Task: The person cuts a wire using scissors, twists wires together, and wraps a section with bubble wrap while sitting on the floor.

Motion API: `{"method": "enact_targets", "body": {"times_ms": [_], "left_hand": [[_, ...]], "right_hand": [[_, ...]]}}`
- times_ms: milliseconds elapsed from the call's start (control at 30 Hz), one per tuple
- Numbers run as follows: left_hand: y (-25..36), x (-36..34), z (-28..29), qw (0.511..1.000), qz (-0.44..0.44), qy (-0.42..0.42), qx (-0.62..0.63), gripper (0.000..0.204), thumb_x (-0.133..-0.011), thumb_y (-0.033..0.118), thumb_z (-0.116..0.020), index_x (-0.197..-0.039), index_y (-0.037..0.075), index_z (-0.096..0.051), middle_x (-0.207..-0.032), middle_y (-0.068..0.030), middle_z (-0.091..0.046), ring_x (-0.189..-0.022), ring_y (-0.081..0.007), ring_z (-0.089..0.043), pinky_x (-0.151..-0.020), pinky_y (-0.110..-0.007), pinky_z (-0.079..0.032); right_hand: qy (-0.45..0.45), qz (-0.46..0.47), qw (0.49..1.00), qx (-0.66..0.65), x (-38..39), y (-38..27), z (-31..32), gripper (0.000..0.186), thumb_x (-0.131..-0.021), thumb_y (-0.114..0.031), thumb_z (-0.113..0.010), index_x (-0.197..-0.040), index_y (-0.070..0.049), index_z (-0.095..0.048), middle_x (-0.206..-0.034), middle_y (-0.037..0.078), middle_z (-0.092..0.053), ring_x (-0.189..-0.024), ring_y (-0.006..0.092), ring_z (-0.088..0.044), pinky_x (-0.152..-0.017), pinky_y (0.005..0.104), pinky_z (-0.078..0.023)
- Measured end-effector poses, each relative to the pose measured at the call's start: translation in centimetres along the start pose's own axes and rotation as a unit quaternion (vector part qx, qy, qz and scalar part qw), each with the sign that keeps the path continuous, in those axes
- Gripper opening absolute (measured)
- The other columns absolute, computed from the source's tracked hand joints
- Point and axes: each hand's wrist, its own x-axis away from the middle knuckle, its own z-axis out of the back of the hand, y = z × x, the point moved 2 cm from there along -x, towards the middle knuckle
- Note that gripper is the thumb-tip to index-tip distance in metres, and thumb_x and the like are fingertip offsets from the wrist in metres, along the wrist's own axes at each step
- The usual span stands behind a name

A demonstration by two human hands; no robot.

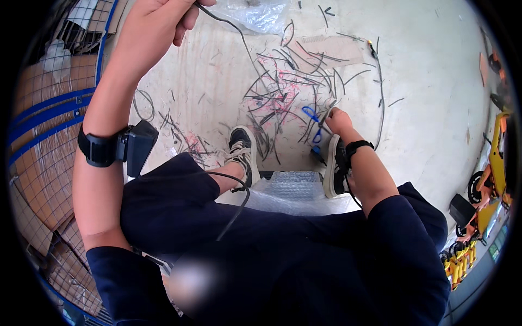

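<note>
My left hand [155, 32] is raised at the upper left, cut off by the top edge. Its fingers are closed on a thin black cable [241, 31], which hangs down to the right toward the scraps on the floor. My right hand [340, 121] is low beside my right shoe [335, 165], fingers pinched together. A small pale tip shows at those fingers; what it belongs to I cannot make out. Just left of this hand lies a looped blue item [311, 114], its kind unclear. Black wrist devices are strapped to both arms, the left one [140, 148] bulkier.
Short black cable offcuts [266, 111] and pink shreds litter the floor around a cardboard piece [326, 53]. Bubble wrap [293, 190] lies between my feet; clear plastic [258, 13] lies ahead. A blue-framed mesh cage [54, 108] stands left, yellow equipment [496, 157] right.
</note>
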Motion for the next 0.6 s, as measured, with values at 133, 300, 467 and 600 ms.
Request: {"method": "enact_targets", "body": {"times_ms": [133,300,467,600], "left_hand": [[0.0,1.2,0.8,0.988,-0.040,-0.019,-0.151,0.043,-0.101,0.041,-0.046,-0.098,0.004,-0.068,-0.063,0.0045,-0.046,-0.054,-0.0034,-0.042,-0.051,-0.018,-0.035],[1.1,1.8,0.7,0.986,-0.046,-0.022,-0.158,0.043,-0.100,0.041,-0.048,-0.098,0.003,-0.068,-0.065,0.0043,-0.048,-0.054,-0.0035,-0.043,-0.051,-0.019,-0.037],[0.0,2.2,0.9,0.988,-0.015,-0.026,-0.149,0.042,-0.101,0.039,-0.047,-0.097,0.003,-0.068,-0.065,0.0038,-0.049,-0.054,-0.0034,-0.044,-0.050,-0.018,-0.037],[-0.7,1.3,0.4,0.990,0.014,-0.036,-0.138,0.040,-0.102,0.036,-0.046,-0.097,0.002,-0.068,-0.065,0.0034,-0.050,-0.055,-0.0036,-0.044,-0.050,-0.018,-0.036]], "right_hand": [[0.018,0.005,0.999,-0.031,0.5,-0.7,0.9,0.028,-0.076,-0.025,-0.061,-0.093,-0.003,-0.065,-0.099,0.020,-0.068,-0.095,0.0351,-0.064,-0.084,0.0411,-0.051],[-0.020,-0.015,0.999,-0.027,1.1,-1.4,-3.3,0.038,-0.077,-0.031,-0.062,-0.097,0.002,-0.065,-0.099,0.023,-0.067,-0.096,0.0378,-0.064,-0.085,0.0417,-0.051],[-0.126,-0.112,0.981,-0.092,3.9,-4.2,-5.7,0.047,-0.080,-0.038,-0.063,-0.100,0.004,-0.067,-0.103,0.025,-0.066,-0.100,0.0380,-0.063,-0.087,0.0428,-0.051],[-0.135,-0.175,0.967,-0.129,3.0,-4.0,-8.4,0.052,-0.080,-0.043,-0.065,-0.106,0.002,-0.066,-0.111,0.023,-0.065,-0.105,0.0363,-0.063,-0.089,0.0430,-0.050]]}}
